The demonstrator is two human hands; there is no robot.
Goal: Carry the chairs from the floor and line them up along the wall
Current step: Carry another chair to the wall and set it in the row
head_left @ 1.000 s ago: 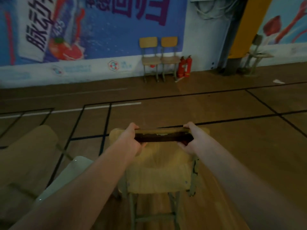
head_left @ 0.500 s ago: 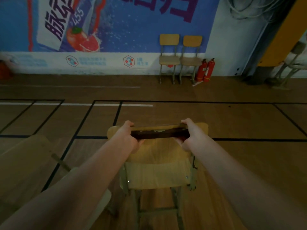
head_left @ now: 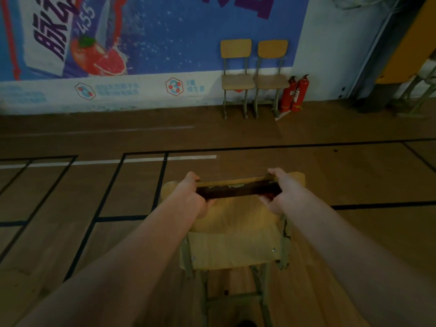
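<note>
Closer than half a second ago, the wall fills more of the view, and the pale shape that sat at the lower left has dropped out of sight. Nearest, the carried chair (head_left: pixel 232 246) sits between both forearms above the wooden floor (head_left: pixel 118 232), its green metal legs pointing down toward the bottom edge. The left hand (head_left: pixel 192 197) and right hand (head_left: pixel 284 193) each curl round one end of a dark bar (head_left: pixel 236 189) across the chair's far part. Whether its feet touch the floor cannot be told. Beyond run black and white court lines (head_left: pixel 146 161). Farther off, two chairs (head_left: pixel 237 81) stand side by side against the wall. Two red fire extinguishers (head_left: pixel 293 93) stand just right of them, below a blue banner (head_left: pixel 153 43).
</note>
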